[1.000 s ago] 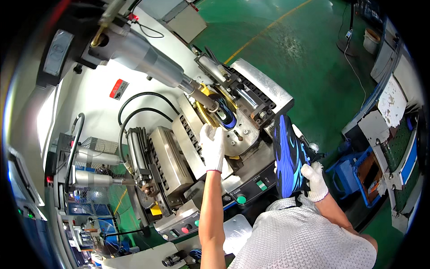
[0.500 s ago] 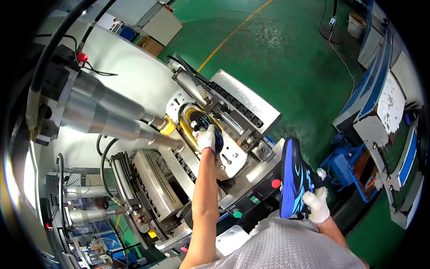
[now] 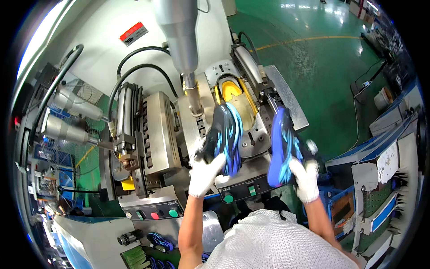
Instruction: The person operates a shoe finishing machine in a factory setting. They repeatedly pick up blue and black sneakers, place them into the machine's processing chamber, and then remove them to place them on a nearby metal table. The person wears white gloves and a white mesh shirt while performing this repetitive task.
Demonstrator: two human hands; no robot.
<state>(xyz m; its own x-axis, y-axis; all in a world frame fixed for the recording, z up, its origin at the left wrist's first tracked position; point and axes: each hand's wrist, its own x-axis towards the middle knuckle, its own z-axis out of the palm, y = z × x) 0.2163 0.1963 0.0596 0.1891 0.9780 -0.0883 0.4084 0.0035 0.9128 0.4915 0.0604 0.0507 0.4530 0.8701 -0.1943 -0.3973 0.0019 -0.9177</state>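
Note:
My left hand, in a white glove, is closed around a black shoe with blue wavy streaks, held tilted over the front of the press. In my gloved right hand is a second shoe, with a blue-violet sole and light blue streaks. It hangs to the right of the first, and the two are apart. Beyond the left shoe lies the press mould with a yellow lining, with no shoe in it. My fingers behind both shoes are partly hidden.
A metal press cylinder comes down left of the mould. To the left stands another press station. Button panels line the front edge. Several shoes lie low at the left. A blue-edged rack stands at the right.
My left hand has lifted the shoe out of the mould and brought it back toward me. The right shoe stays in my right hand. My view has turned.

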